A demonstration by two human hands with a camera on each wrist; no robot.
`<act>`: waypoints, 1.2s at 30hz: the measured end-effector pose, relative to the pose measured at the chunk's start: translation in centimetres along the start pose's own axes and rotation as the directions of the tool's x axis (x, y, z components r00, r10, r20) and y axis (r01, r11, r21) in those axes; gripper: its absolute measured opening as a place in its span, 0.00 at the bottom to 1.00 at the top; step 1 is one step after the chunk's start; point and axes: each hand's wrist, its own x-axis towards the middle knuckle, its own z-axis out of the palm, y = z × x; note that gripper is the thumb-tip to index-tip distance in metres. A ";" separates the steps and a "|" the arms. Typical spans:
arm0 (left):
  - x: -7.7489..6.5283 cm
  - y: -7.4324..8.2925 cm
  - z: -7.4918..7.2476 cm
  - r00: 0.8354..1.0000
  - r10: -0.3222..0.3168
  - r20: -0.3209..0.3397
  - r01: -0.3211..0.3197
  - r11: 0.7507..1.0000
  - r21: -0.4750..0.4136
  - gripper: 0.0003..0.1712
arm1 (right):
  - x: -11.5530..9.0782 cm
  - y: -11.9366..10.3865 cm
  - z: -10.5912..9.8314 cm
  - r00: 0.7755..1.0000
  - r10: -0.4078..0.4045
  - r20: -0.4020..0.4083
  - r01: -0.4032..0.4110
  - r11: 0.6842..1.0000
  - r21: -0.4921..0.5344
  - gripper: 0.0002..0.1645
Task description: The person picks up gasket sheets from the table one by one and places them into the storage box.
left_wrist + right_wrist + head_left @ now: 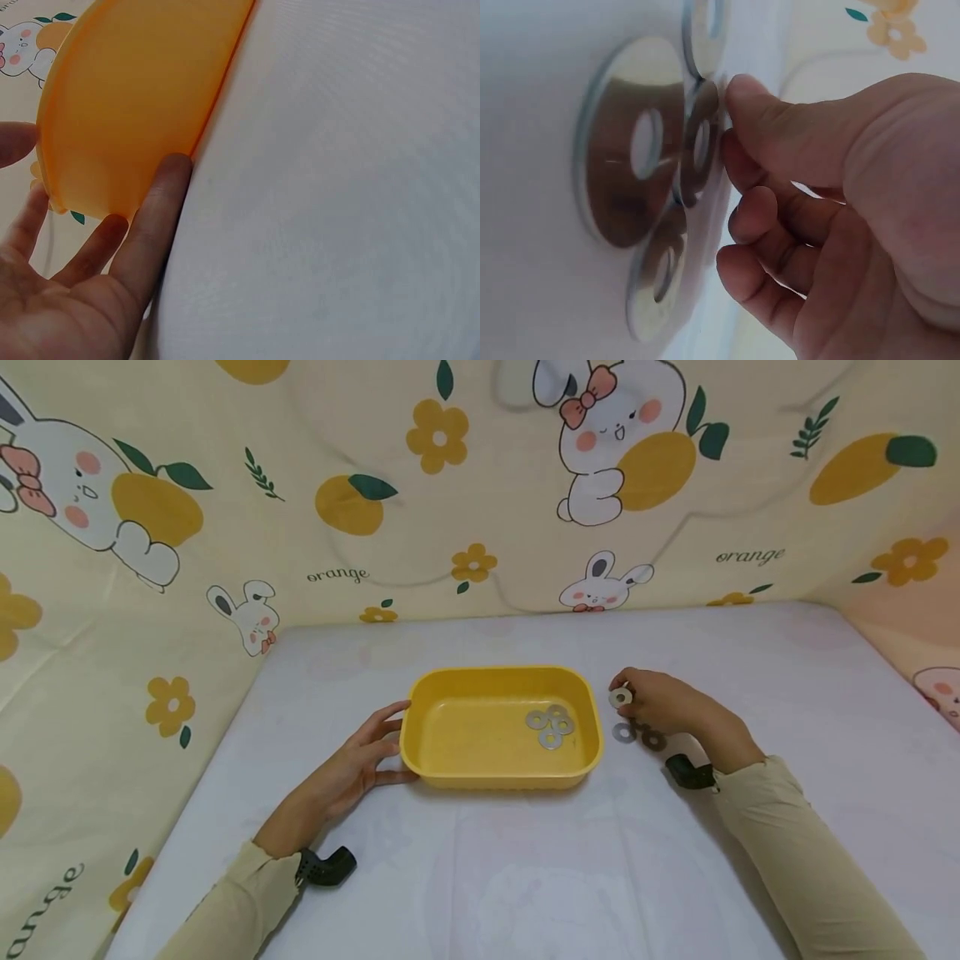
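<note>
My left hand (pixel 341 781) rests its spread fingers against the left end of a yellow plastic tray (pixel 480 781). In the left wrist view, fingertips (pixel 174 169) touch the tray's outer wall. To the right of the tray, my right hand (pixel 663 700) pinches a flat metal washer (pixel 612 698) between thumb and fingertips, just above the table. Beneath that hand lie several more washers (pixel 623 732), partly covered by it. The right wrist view shows a large washer (pixel 611 157) close up, with others overlapping behind it. Inside the tray, several washers (pixel 550 740) are clustered toward the right.
A white cloth (pixel 517 868) covers the table. Behind and at the left hangs a cream curtain (pixel 495 502) printed with rabbits and oranges. Each wrist wears a black camera mount (pixel 330 867), close to the tabletop.
</note>
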 end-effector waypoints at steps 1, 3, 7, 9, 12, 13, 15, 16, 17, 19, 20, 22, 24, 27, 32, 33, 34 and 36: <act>0.0 0.0 0.0 1.000 0.001 0.000 -0.001 1.000 0.003 0.37 | 0.0 0.0 -0.1 1.000 0.001 0.002 -0.001 1.000 -0.002 0.23; 0.0 0.0 0.0 1.000 0.001 0.000 -0.001 1.000 0.008 0.37 | -0.1 0.1 -0.1 1.000 -0.001 -0.006 0.001 1.000 -0.009 0.23; 0.0 0.0 0.0 1.000 -0.006 -0.005 0.006 1.000 0.013 0.37 | 0.0 0.3 0.0 0.998 -0.014 -0.055 0.012 0.999 -0.049 0.22; 0.0 0.0 0.0 1.000 -0.008 -0.007 0.008 1.000 0.011 0.38 | 0.1 0.3 0.0 0.996 -0.014 -0.084 0.008 0.997 -0.073 0.22; 0.0 0.0 0.0 1.000 -0.007 -0.004 0.007 1.000 0.008 0.37 | 0.2 0.3 0.1 0.994 -0.003 -0.112 -0.008 0.995 -0.099 0.23; 0.0 0.0 0.0 1.000 -0.006 -0.002 0.006 1.000 0.007 0.37 | 0.2 0.3 0.1 0.993 0.001 -0.116 -0.013 0.995 -0.102 0.24; 0.0 -0.1 -0.1 1.000 -0.003 0.005 0.003 1.000 0.006 0.37 | 0.2 0.2 0.1 0.993 0.008 -0.120 -0.020 0.995 -0.099 0.24; 0.0 -0.1 -0.1 1.000 -0.001 0.008 0.001 1.000 0.006 0.37 | 0.2 0.2 0.1 0.992 0.008 -0.123 -0.020 0.995 -0.101 0.24; 0.0 -0.2 -0.2 1.000 0.000 0.010 0.000 1.000 0.005 0.37 | 0.2 0.3 0.1 0.992 0.003 -0.126 -0.016 0.995 -0.103 0.24; 0.0 -0.2 -0.2 1.000 0.001 0.012 -0.001 1.000 0.005 0.37 | 0.2 0.3 0.1 0.991 -0.008 -0.133 -0.006 0.994 -0.107 0.24; 0.1 -0.2 -0.2 1.000 0.001 0.012 -0.001 1.000 0.005 0.37 | 0.1 0.3 0.1 0.991 -0.012 -0.136 -0.002 0.994 -0.106 0.24; 0.1 -0.1 -0.2 1.000 -0.002 0.009 0.002 1.000 0.004 0.37 | 0.1 0.3 0.0 0.990 -0.014 -0.140 0.000 0.995 -0.099 0.24; 0.1 -0.2 -0.2 1.000 -0.004 0.005 0.004 1.000 0.005 0.37 | 0.0 0.2 -0.1 0.990 -0.001 -0.138 -0.010 0.997 -0.082 0.24; 0.1 -0.2 -0.3 1.000 -0.007 0.003 0.007 1.000 0.008 0.37 | 0.0 0.1 -0.2 0.991 0.026 -0.131 -0.032 0.998 -0.047 0.23; 0.1 -0.2 -0.2 1.000 -0.008 -0.001 0.008 1.000 0.006 0.37 | 0.0 0.1 -0.4 0.990 0.031 -0.138 -0.033 0.999 -0.018 0.25; 0.1 -0.2 -0.2 1.000 -0.008 0.000 0.008 1.000 0.006 0.37 | 0.0 0.1 -0.5 0.989 0.026 -0.143 -0.029 0.999 -0.017 0.25; 0.1 -0.1 -0.2 1.000 -0.007 0.001 0.007 1.000 0.006 0.37 | 0.0 0.1 -0.5 0.989 0.021 -0.149 -0.024 1.000 -0.018 0.26; 0.1 -0.1 -0.2 1.000 -0.007 0.002 0.007 1.000 0.005 0.37 | -0.1 0.1 -0.6 0.987 0.017 -0.159 -0.020 1.000 -0.013 0.26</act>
